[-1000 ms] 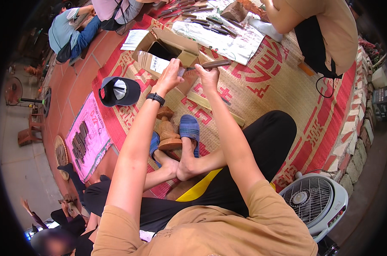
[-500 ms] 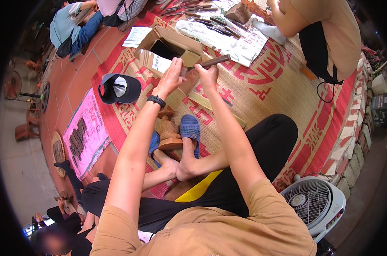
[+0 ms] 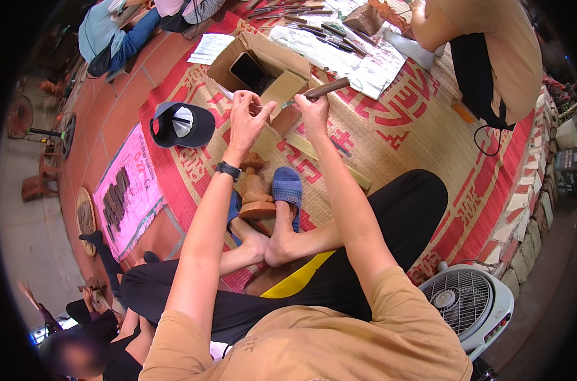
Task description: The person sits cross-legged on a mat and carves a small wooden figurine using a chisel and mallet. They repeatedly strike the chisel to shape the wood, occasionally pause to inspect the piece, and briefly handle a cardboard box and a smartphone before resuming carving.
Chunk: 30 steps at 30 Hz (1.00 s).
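My right hand is closed round a chisel near where its dark wooden handle meets the metal. The handle slants up to the right, and the blade points left toward my other hand. My left hand is bent, thumb and fingers curled round something mostly hidden. A thin pale edge sticks out past its fingers, beside the near wall of an open cardboard box. Inside the box lies a dark flat object. A carved wooden figure on a round base stands between my feet in blue slippers.
A dark cap lies left of the box on the patterned mat. Several chisels rest on white sheets beyond. A person sits at far right, others at far left. A box fan stands near right.
The labelled pale surface beside my left hand now shows almost edge-on. My left hand's fingers have gone from nearly straight to curled, thumb apart. The chisel stays in my right hand.
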{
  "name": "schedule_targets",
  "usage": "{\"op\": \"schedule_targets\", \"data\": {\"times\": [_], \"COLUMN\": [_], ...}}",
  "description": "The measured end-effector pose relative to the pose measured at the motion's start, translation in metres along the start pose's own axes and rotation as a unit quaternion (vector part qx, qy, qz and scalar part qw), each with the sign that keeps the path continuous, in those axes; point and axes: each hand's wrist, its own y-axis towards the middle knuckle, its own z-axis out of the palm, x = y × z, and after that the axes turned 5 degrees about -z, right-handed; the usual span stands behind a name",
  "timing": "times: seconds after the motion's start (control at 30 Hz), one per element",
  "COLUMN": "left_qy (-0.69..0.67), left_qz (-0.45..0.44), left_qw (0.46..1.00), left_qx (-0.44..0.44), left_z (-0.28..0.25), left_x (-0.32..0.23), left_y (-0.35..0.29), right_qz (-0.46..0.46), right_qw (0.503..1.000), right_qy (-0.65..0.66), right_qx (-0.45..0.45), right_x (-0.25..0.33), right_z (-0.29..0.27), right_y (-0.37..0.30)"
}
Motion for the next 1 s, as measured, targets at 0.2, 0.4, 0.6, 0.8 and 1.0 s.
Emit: {"op": "schedule_targets", "data": {"times": [0.2, 0.4, 0.6, 0.8, 1.0], "left_qy": [0.135, -0.228, -0.482, -0.585, -0.085], "left_qz": [-0.01, -0.24, -0.255, -0.274, -0.204], "left_qw": [0.963, 0.935, 0.829, 0.755, 0.974], "left_qx": [-0.234, -0.126, -0.123, -0.111, -0.056], "left_z": [0.015, 0.007, -0.004, 0.008, -0.001], "left_x": [0.004, -0.008, 0.036, 0.087, 0.135], "left_y": [-0.018, -0.023, -0.037, -0.06, -0.068], "right_qz": [-0.042, -0.07, -0.033, 0.045, 0.013], "right_qw": [0.991, 0.989, 0.997, 0.994, 0.931], "right_qy": [-0.113, -0.1, -0.004, 0.035, -0.199], "right_qx": [0.056, 0.079, 0.069, 0.093, 0.305], "right_x": [0.006, 0.012, 0.008, 0.027, 0.071], "right_z": [0.0, 0.0, 0.001, -0.01, -0.014], "right_y": [-0.007, -0.005, -0.01, -0.01, -0.027]}}
